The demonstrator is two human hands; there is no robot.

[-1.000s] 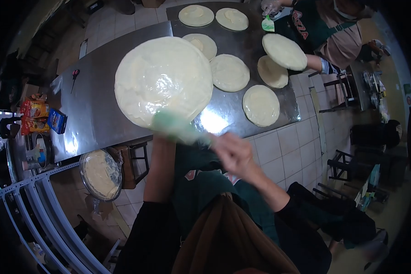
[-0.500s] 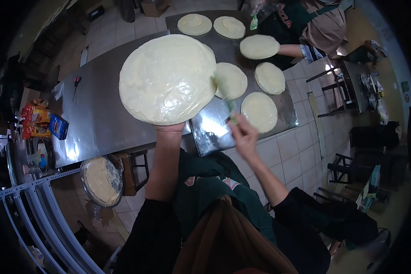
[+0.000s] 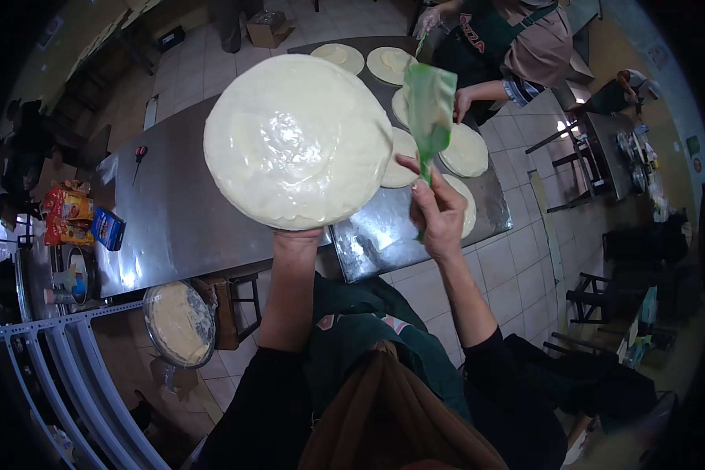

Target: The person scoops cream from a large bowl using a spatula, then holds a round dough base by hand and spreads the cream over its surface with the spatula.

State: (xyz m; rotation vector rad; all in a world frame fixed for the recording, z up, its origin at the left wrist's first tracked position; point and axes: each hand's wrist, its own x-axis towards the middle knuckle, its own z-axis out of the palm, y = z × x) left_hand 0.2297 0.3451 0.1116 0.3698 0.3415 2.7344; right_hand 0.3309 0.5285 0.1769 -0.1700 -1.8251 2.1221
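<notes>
A large round disc (image 3: 297,141) coated in glossy pale cream rests on my left hand (image 3: 298,233), raised over the metal table. Only the heel of that hand and the wrist show; the fingers are hidden beneath the disc. To the right, my right hand (image 3: 440,211) is closed round the handle of a green spatula (image 3: 431,110), its cream-smeared blade pointing up. Blade and disc are apart. Behind the spatula, several smaller pale discs lie on the table, among them one (image 3: 463,150) at the right.
The metal table (image 3: 172,211) bears scissors (image 3: 139,154) at the left. Beyond them are a blue packet (image 3: 108,229) and red-orange bags (image 3: 68,207). A bowl of pale cream (image 3: 180,323) stands low at the left. Across the table, a co-worker in a green apron (image 3: 478,39) reaches towards the discs.
The spatula has come off the disc's right edge and now stands upright, higher up. The co-worker no longer holds up a disc; that hand is now at the table.
</notes>
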